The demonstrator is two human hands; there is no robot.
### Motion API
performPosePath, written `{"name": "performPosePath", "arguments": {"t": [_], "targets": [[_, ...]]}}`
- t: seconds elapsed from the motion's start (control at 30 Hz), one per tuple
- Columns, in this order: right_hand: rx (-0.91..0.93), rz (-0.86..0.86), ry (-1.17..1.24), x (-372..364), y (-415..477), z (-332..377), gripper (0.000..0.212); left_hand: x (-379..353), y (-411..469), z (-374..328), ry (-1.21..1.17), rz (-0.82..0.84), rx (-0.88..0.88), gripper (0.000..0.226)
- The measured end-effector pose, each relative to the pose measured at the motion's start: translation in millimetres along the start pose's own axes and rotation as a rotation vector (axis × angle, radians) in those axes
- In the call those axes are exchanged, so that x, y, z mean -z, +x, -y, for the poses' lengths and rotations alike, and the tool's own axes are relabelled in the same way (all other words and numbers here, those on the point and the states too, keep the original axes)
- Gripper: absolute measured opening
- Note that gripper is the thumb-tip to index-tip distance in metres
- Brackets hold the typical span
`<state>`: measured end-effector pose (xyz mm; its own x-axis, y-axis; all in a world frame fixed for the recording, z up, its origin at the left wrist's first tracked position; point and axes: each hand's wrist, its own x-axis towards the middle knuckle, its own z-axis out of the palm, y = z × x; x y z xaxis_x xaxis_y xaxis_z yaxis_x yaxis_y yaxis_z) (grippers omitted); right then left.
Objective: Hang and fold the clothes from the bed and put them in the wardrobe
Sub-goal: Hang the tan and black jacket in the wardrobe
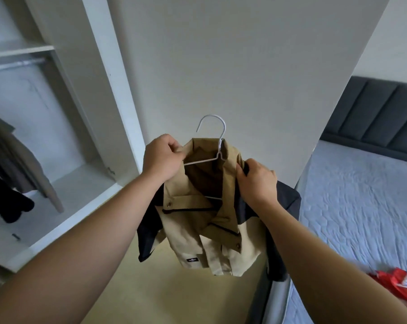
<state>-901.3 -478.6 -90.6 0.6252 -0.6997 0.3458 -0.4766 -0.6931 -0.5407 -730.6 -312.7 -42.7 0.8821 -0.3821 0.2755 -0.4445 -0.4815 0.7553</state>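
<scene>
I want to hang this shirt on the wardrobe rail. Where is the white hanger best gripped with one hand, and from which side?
Grip the hanger at its neck, under the hook, from the right. Only this part stands free above the collar of the shirt; the arms lie mostly under cloth. The hook opens left, toward the rail, so a grip from the right likely leaves it clear.

The person's forearms (99, 232) show bare along their whole visible length, and the left hand (161, 157) and right hand (256, 181) are bare too
</scene>
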Motion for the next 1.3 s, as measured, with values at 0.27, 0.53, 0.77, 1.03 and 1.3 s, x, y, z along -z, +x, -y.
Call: {"name": "performPosePath", "arguments": {"t": [0.27, 0.53, 0.77, 1.03, 1.3], "targets": [[-0.021, 0.034, 0.047, -63.5, 23.7, 45.4, 0.042, 44.0, 13.5, 50.5, 0.071, 0.040, 0.015, 0.025], [0.081, 0.193, 0.136, -122.2, 44.4, 83.3, 0.039, 81.6, 78.6, 91.7, 0.235, 0.461, 0.228, 0.066], [0.180, 0.292, 0.185, -178.2, 88.3, 106.2, 0.038, 78.6, 124.3, 134.8, -0.154, 0.651, 0.281, 0.020], [0.325, 0.415, 0.238, -228.2, 165.5, 141.9, 0.038, 83.7, 203.5, 147.5, -0.033, 0.423, 0.367, 0.024], [0.325, 0.492, 0.331, -264.6, 241.2, 192.0, 0.037, 82.2, 232.4, 176.6, 0.214, -0.394, -0.007, 0.028]]}}
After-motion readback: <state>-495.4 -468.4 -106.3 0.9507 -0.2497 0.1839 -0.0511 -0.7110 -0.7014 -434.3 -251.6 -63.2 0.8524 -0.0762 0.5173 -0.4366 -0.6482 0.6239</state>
